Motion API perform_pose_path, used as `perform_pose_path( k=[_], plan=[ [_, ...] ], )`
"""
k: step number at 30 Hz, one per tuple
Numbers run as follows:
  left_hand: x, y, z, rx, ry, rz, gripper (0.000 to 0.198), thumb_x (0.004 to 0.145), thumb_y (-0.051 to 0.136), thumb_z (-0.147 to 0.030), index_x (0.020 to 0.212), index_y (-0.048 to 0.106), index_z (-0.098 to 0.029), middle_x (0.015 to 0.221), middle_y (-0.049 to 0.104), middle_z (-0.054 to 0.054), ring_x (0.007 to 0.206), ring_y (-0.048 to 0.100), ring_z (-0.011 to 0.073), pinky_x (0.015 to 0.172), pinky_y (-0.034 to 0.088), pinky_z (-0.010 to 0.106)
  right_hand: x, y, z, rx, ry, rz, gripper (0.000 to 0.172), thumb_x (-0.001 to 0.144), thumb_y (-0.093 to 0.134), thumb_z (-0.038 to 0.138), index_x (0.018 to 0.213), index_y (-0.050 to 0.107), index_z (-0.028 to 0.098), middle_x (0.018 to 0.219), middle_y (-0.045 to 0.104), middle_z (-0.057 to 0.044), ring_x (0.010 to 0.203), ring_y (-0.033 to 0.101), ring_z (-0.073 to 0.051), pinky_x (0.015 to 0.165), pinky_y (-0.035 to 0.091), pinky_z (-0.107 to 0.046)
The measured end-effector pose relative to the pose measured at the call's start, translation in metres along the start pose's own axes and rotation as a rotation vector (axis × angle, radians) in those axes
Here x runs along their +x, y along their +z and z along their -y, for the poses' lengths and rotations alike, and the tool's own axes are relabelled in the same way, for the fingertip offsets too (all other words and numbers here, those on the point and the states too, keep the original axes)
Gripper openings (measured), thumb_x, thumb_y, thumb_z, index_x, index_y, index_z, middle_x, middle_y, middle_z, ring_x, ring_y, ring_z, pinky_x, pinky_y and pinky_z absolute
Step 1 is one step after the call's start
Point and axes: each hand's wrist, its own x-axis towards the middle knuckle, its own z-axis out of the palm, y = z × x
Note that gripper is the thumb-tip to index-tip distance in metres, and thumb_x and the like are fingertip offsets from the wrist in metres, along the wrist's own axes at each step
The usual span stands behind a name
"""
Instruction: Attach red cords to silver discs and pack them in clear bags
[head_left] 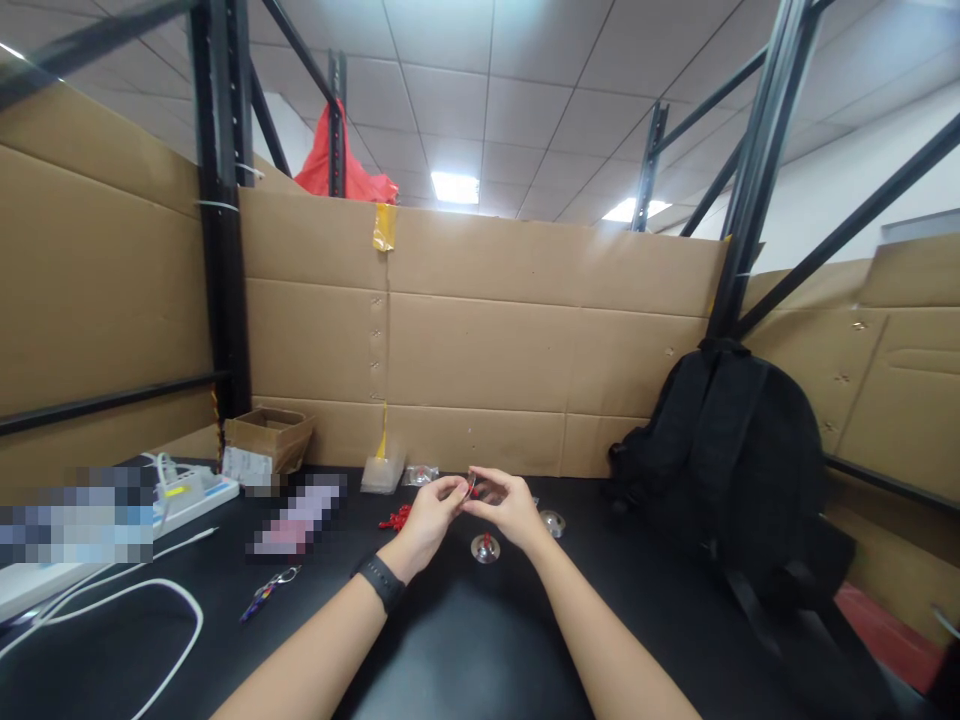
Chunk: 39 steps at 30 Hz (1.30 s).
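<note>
Pinching a small shiny piece (472, 484) with red on it above the black table (450, 640), clamped by thumb and fingers of the left hand (426, 520); meeting it with the right hand (515, 510), impossible to tell whether gripping. Apparently adjusting it; probably calling next for a steady left pinch. Just below, see a metal disc (478, 551); leftward, red cords (395, 519).

The black tabletop (637, 620) bears, along its left side, a white power strip (199, 507), a looping white cable (198, 605), a keychain (264, 594) and a pixelated flat object (298, 518). At the back sit an open cardboard box (291, 445), a translucent stack (381, 475) and a clear packet (421, 475). Red pieces (395, 518) and two shiny discs, one red-centred (484, 552), one farther right (554, 524), lie mid-surface; a black backpack (739, 460) stands at right.
</note>
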Motion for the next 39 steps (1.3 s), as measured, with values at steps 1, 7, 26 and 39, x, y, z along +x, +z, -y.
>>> perform_pose_path(
  k=[1, 7, 26, 39],
  plan=[
    [-0.001, 0.001, 0.0, -0.003, -0.005, 0.004, 0.052, 0.069, 0.08, -0.056, 0.096, 0.068, -0.013, 0.098, 0.071, 0.011, 0.088, 0.066, 0.0199, 0.078, 0.052, 0.029, 0.0, 0.001, 0.0, -0.005, -0.002, 0.0, 0.068, 0.061, 0.088, 0.039, 0.123, 0.069, 0.019, 0.102, 0.076, -0.009, 0.081, 0.071, -0.022, 0.071, 0.058, -0.035],
    [0.006, -0.006, -0.005, 0.186, 0.052, 0.063, 0.045, 0.075, 0.075, -0.055, 0.09, 0.066, -0.013, 0.094, 0.072, 0.011, 0.088, 0.068, 0.0213, 0.078, 0.052, 0.03, 0.0, 0.004, -0.001, -0.044, -0.036, -0.039, 0.058, 0.064, 0.087, 0.036, 0.117, 0.07, 0.019, 0.105, 0.075, -0.01, 0.09, 0.071, -0.024, 0.077, 0.058, -0.036],
    [0.019, -0.103, -0.045, 1.054, 0.143, 0.097, 0.012, 0.067, 0.069, -0.026, 0.074, 0.076, -0.019, 0.07, 0.074, 0.005, 0.068, 0.069, 0.022, 0.067, 0.048, 0.028, -0.018, -0.138, -0.02, -0.62, 0.382, 0.257, 0.033, 0.052, 0.085, 0.026, 0.082, 0.074, 0.017, 0.076, 0.072, -0.002, 0.067, 0.064, -0.016, 0.061, 0.045, -0.023],
    [0.019, -0.113, -0.037, 1.191, 0.11, 0.197, 0.011, 0.068, 0.069, -0.027, 0.068, 0.077, -0.019, 0.071, 0.076, 0.005, 0.07, 0.069, 0.0212, 0.068, 0.046, 0.026, -0.017, -0.147, -0.046, -0.767, 0.416, 0.15, 0.039, 0.048, 0.086, 0.024, 0.084, 0.075, 0.016, 0.087, 0.075, -0.005, 0.079, 0.067, -0.02, 0.07, 0.047, -0.026]
  ],
)
